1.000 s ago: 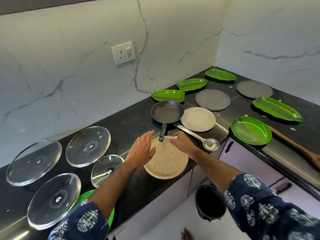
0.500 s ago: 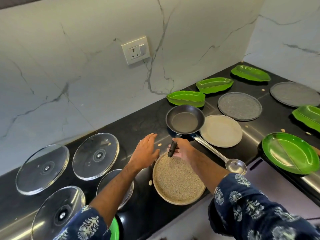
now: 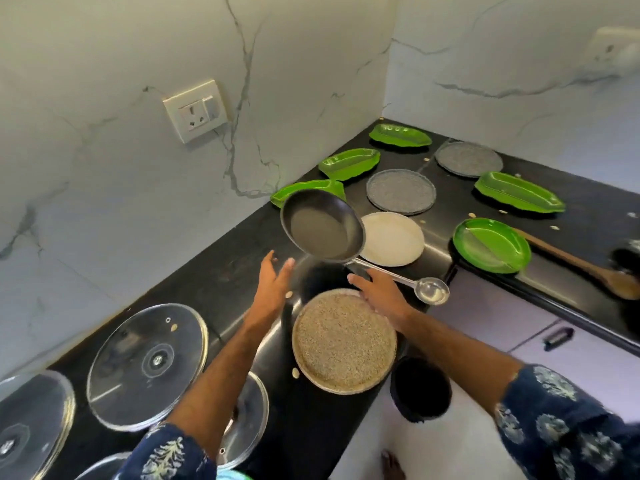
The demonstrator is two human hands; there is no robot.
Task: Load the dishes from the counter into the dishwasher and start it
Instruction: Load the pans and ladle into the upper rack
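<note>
Grip apart on both sides: the left hand [image 3: 275,278] and the right hand [image 3: 377,292] were spread with fingers straight, closed on nothing I could see. Between the wrists, the speckled plate [image 3: 344,341] sat on the counter [image 3: 214,282] with its near rim past the edge, so a knock from a forearm could have sent it to the floor. Just above the fingertips, the frying pan [image 3: 322,230] hung tilted in the air, handle hidden and neither hand plainly on it. A missed catch looked the real danger, dropping it onto the steel ladle [image 3: 408,284] or the cream plate [image 3: 391,239] right behind. Glass lids [image 3: 147,365] crowded the left. Farther back lay green leaf dishes [image 3: 349,162] and grey plates [image 3: 401,192], all waiting; no dishwasher in view.
</note>
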